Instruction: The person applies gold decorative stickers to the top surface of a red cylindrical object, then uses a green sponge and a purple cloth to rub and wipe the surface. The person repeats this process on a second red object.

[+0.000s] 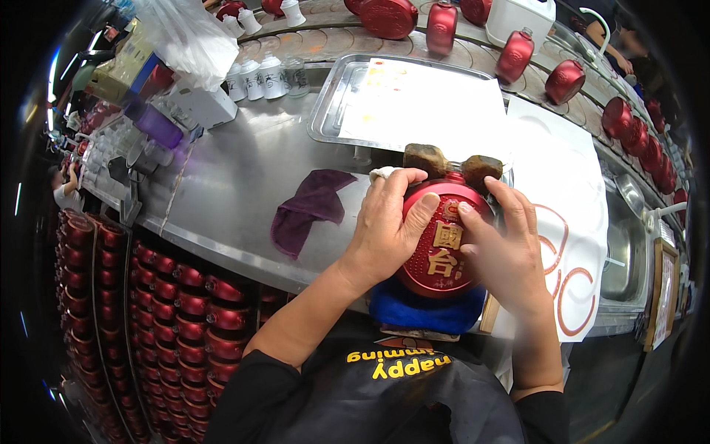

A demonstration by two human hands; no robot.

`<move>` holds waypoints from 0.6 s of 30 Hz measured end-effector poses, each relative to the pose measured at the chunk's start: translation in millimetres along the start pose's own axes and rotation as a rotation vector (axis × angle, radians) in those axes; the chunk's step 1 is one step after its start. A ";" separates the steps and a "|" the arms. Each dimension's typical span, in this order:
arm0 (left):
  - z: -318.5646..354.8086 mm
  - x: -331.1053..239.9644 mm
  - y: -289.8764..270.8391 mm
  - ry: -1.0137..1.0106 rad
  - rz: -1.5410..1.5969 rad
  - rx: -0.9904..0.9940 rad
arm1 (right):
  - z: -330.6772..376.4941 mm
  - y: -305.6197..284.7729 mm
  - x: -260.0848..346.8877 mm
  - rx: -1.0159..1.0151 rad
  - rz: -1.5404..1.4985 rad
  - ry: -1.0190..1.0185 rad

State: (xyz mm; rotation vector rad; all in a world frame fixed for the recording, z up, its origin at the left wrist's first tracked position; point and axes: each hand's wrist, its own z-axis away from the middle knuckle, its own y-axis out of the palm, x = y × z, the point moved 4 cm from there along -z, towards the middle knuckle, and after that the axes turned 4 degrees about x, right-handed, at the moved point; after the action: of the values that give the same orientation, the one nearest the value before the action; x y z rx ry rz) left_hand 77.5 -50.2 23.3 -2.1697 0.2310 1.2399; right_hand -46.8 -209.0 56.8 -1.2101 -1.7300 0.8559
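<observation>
A round, flat red bottle (436, 255) with raised gold characters lies face up in front of me, its neck pointing away. My left hand (384, 226) grips its left edge, thumb on the face beside a small emblem (452, 209). From the other side my right hand (510, 251), partly blurred, holds the bottle, its thumb tip at that emblem and its fingers along the upper right edge. Under the bottle's near end is a blue cloth pad (425, 307). Two worn brown blocks (425, 159) flank the neck. A white wrap covers one left fingertip.
A crumpled purple cloth (310, 211) lies on the steel table (248, 174). Beyond stands a metal tray (325, 111) with a white sheet (436, 100). More red bottles (441, 28) stand along a curved conveyor (318, 43). A sink (625, 259) is at right; stacked red bottles (188, 318) are at lower left.
</observation>
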 end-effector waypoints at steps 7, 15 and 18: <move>-4.2 -8.2 -0.5 0.019 -0.163 0.019 | -7.9 -32.7 -26.1 -0.140 -0.641 0.248; -4.1 -6.2 -3.6 -0.002 -0.074 0.010 | -44.6 -26.9 -57.1 0.213 -0.593 0.170; -5.5 -7.1 -5.2 0.080 -0.095 -0.026 | -47.8 -24.4 -60.5 0.264 -0.613 0.105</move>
State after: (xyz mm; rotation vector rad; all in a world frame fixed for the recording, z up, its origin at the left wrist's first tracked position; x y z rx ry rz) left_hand 80.0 -50.4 33.3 -2.2282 0.1441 1.1104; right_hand -1.5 -270.7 83.0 -0.4904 -1.6955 0.6057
